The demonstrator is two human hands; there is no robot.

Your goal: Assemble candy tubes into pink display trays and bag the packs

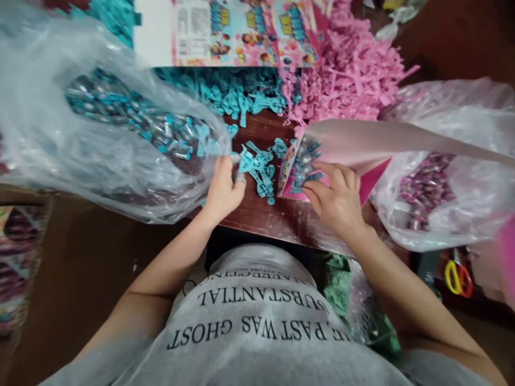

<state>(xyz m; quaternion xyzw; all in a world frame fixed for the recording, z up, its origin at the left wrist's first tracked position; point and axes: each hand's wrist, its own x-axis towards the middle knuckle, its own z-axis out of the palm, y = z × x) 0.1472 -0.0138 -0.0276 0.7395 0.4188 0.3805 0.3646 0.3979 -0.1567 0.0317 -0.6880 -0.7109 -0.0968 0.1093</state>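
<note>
My left hand (226,188) is at the mouth of a clear plastic bag (161,206), its fingers curled together. What they hold is small and I cannot make it out. Beside those fingertips lies a small heap of turquoise plastic pieces (261,169). Inside the bag are many small clear tubes with blue ends (173,134). My right hand (337,195) reaches into an open printed cardboard box (368,179) lying on its side with its pink inside showing. Thumb and fingers close around one of the small blue-ended tubes (306,163) gathered in it.
Behind are piles of turquoise pieces (241,88) and pink pieces (350,64), with a printed carton (241,35) on top. At right sits a bag of purple-pink tubes (428,187). Scissors (458,277) with yellow and orange handles lie lower right. The brown table (257,217) ends before my body.
</note>
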